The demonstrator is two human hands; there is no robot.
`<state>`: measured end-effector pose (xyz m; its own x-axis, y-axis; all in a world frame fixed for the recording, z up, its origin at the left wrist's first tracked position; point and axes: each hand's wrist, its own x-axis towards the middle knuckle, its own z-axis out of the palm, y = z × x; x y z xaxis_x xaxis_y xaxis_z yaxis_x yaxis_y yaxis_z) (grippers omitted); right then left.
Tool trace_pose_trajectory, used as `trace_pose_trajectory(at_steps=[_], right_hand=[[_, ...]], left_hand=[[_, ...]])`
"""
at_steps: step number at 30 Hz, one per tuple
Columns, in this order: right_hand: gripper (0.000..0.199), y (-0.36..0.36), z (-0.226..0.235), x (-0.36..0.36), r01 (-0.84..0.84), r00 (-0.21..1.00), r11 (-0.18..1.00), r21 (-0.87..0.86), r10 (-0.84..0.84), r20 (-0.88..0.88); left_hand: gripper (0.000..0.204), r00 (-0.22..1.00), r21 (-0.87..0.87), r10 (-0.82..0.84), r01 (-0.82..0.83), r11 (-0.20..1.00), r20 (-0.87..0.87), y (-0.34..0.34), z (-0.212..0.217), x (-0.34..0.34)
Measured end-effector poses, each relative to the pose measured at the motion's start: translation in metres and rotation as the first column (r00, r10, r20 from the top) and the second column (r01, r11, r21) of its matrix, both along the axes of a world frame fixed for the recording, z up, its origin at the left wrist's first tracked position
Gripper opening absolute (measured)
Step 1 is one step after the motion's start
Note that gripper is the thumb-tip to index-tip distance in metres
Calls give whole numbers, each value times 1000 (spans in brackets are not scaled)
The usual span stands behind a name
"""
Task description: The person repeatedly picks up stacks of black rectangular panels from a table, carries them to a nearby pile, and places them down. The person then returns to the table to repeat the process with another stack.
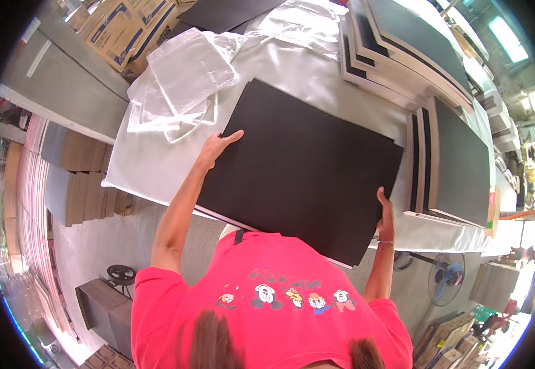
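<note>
the likeliest trouble, as far as can be judged, is the layers slipping out of line: the black boards [304, 172] do not sit quite flush, with a second edge peeping out at the far right corner and again at the near right one, so an uneven pull from one side could fan them further apart. their near edge reaches past the rim of the tabletop [150, 175] toward the person's red shirt [267, 298], and if the support under that side is slight, a loosened hold could let the near corner dip or scrape. a swing to the right might knock a corner against the lower board stack [462, 160] standing just beside, while a drift to the left could ruffle the clear plastic sleeves [187, 71] — thin, loose and slippery-looking. as for the hold, the black boards lie between the two hands, slanting across the front of the tabletop. the left hand [215, 149] has the left edge, toward the far corner, its thumb laid flat over the dark face and the rest of its fingers mostly hidden round the edge. the right hand [387, 222] has the right edge, nearer the body, thumb pointing away along the margin, its other fingers partly out of sight. both sets of fingers look closed about the edges, opened no wider than the boards' thickness — though how firmly they pinch cannot be told.
</note>
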<state>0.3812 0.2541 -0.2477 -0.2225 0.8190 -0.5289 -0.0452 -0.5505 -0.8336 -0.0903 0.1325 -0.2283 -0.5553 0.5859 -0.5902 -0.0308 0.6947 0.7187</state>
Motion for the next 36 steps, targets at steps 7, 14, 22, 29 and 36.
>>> trace_pose_trajectory(at_steps=[7, 14, 22, 29, 36], right_hand=[[62, -29, 68, 4, 294, 956, 885, 360, -275, -105], [72, -76, 2, 116, 325, 920, 811, 487, -151, -361], [68, -95, 65, 72, 89, 980, 916, 392, -10, -199], [59, -3, 182, 148, -722, 593, 689, 55, 578, 560], [66, 52, 330, -64, -982, 130, 180, 60, 410, 903]], left_hand=[[74, 973, 509, 67, -174, 843, 222, -21, 58, 1], [86, 980, 711, -16, -133, 691, 199, -103, 28, 1], [117, 949, 864, -313, 127, 488, 37, -127, 56, 8], [107, 990, 682, -142, 105, 724, -1, -150, 30, 6], [102, 997, 711, -75, 31, 702, 31, -151, 12, 15]])
